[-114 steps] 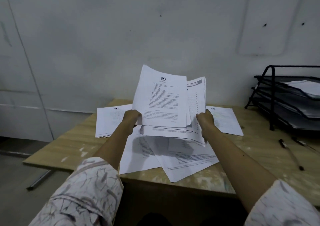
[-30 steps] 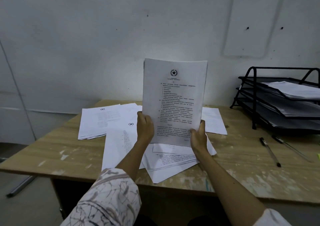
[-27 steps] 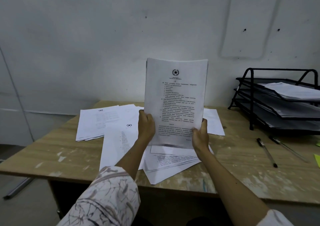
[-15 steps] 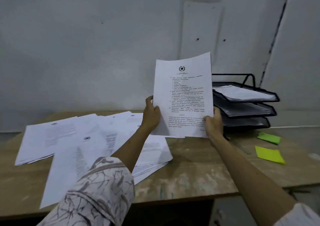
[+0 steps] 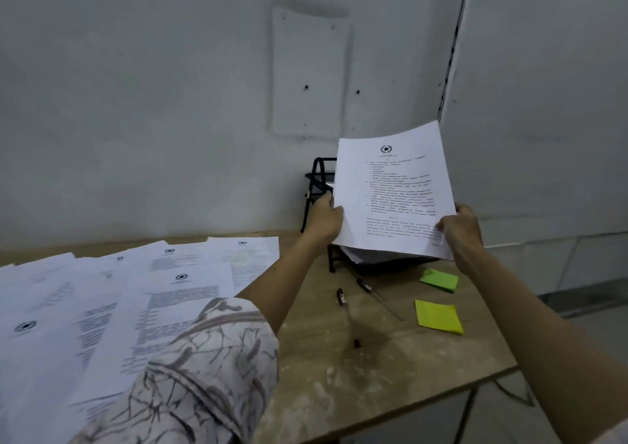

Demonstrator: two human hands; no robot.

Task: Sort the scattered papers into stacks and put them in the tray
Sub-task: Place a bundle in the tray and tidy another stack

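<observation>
1. One held stack of papers [image 5: 394, 195].
2. One black tray rack [image 5: 321, 185], far right.
3. Two green sticky notes [image 5: 438, 316].
4. Two pens [image 5: 379, 297].
5. Loose sheets [image 5: 183, 284] overlap left; count unclear.

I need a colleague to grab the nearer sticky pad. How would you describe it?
Start at the black wire tray on the wooden desk. Two lime-green sticky pads lie before it; take the nearer square pad, right of the pens, not the pad by the tray.
</observation>
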